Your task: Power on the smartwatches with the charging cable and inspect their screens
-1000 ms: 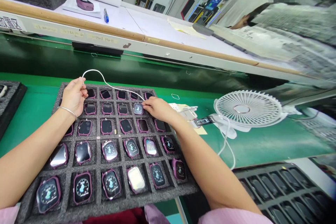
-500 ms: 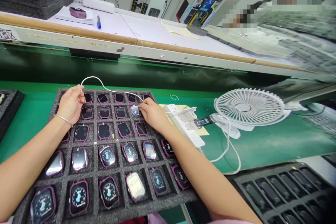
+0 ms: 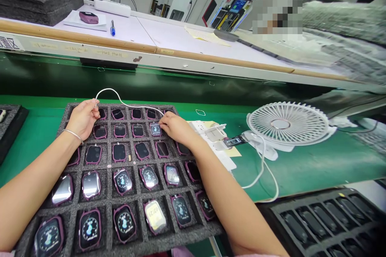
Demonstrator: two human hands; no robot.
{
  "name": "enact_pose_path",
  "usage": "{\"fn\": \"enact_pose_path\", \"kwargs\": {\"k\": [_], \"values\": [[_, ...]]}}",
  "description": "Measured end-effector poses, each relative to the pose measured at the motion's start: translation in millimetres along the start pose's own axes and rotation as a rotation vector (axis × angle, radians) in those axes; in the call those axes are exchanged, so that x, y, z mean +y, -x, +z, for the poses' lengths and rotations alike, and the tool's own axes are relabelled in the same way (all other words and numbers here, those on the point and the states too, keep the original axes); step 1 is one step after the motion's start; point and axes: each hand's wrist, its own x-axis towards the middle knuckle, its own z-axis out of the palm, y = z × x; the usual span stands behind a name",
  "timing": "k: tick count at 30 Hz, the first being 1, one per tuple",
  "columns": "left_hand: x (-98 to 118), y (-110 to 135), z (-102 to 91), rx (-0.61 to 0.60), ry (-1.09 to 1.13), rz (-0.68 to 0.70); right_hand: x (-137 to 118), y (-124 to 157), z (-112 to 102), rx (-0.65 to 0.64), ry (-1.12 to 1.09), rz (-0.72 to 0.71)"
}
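Green bench (image 3: pixel 304 168), cable (image 3: pixel 132 107) in left hand (image 3: pixel 82 119)

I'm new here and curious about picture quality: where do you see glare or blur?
Head view: white glare washes over a watch at the tray's left side; the upper-right background smears too much to identify. Same view: the left hand and right hand look fairly sharp.
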Motion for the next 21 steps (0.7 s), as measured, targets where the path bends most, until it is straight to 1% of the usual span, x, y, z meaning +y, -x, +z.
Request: {"fn": "enact_pose_path", "kwargs": {"k": [3,6,13,15,18,21], "values": [[0.1,-4.2,-1.1,-0.025,-0.011,-0.002,-2.7,-2.6,-4.2,-0.019,0.034,0.002],[-1.1,-6.5,-2.6,-0.038,-0.030,0.005,-2.4,-0.7,-3.1,0.001,0.025,-0.002],[-3.8,-2.3,-4.8,-0.106,-0.145,0.070,8.3,9.2,4.3,0.092,-0.128,-0.024],[-4.4,-0.3,-4.7,-0.109,-0.174,0.086,4.8,11.9,3.5,0.096,-0.133,0.005],[-4.7,1.3,-2.6,-0.083,-0.202,0.086,-8.8,14.2,0.2,0.117,-0.053,0.097],[1.2,4.2,5.8,-0.072,-0.222,0.077,-20.7,15.0,-5.9,0.175,0.002,0.159]]}}
